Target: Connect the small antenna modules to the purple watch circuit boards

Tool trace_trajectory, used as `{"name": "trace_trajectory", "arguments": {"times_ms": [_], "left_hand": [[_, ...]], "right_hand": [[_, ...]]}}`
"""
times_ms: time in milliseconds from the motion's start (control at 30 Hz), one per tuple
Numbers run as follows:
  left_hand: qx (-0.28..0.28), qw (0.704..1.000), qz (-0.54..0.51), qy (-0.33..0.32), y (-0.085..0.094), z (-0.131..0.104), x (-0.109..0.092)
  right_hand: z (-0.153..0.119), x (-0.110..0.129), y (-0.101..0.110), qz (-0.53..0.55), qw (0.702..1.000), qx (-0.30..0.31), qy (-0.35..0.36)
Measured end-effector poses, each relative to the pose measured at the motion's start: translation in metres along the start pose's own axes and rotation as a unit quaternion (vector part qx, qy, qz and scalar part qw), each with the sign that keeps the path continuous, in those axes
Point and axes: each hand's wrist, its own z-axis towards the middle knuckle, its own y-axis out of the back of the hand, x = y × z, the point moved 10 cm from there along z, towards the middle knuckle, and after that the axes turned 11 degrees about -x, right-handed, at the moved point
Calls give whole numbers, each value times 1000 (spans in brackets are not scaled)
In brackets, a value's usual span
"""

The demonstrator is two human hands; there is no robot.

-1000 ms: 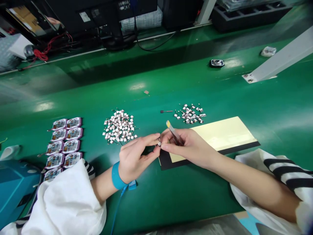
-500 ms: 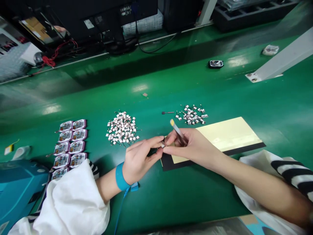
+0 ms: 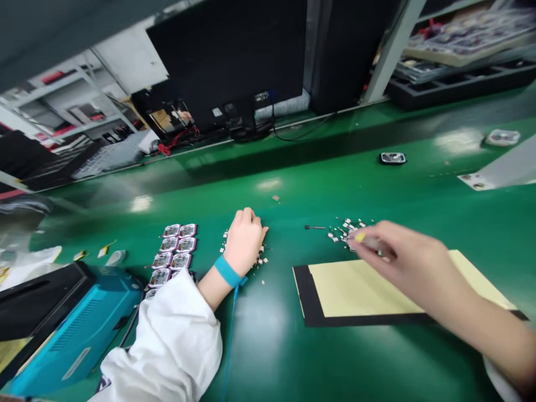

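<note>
My left hand, with a blue wrist strap, is over the left pile of small silvery parts with short dark leads. Its fingers curl downward and hide most of that pile; whatever is between the fingertips is out of sight. My right hand is closed around a slim grey-white stick with a yellow end, blurred by motion. That hand is at the near edge of the right pile of similar small parts, partly covering it. Whether it also holds a small part, I cannot tell.
Below my right hand lies a yellow sheet on a black board. Rows of opened device housings stand left of my left hand. A small dark tool lies between the piles. A teal machine and a grey post flank the bench.
My hands, together over the board before, have separated. The left has moved onto the left pile, the right to the right pile with the stick. The camera view has tilted up.
</note>
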Motion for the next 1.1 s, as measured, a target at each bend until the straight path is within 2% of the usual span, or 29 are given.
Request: {"name": "trace_trajectory", "arguments": {"times_ms": [100, 200, 300, 367, 500, 600, 733, 933, 1100], "left_hand": [[0, 1000, -12, -17, -11, -2, 2], [-17, 999, -39, -29, -12, -4, 2], [-49, 994, -91, -42, 3, -4, -3], [-77, 985, -146, -59, 17, -5, -9], [-129, 950, -271, -86, 42, -14, -21], [-155, 924, -344, -60, 46, -23, -19], [-151, 899, -412, 4, 39, -34, -17], [-92, 867, -487, 50, 25, -46, -29], [-60, 850, -514, 101, 9, -45, -23]], "right_hand": [[-17, 33, -30, 98, 989, 91, 58], [-35, 53, -63, 78, 976, 171, 106], [-44, 53, -84, 3, 972, 198, 126], [-46, 52, -90, -15, 971, 199, 134], [-49, 55, -88, -26, 973, 161, 164], [-53, 61, -80, -48, 975, 94, 197], [-59, 62, -78, -95, 973, 37, 205], [-56, 65, -79, -108, 975, 44, 188], [-50, 71, -73, -132, 972, 45, 190]]}}
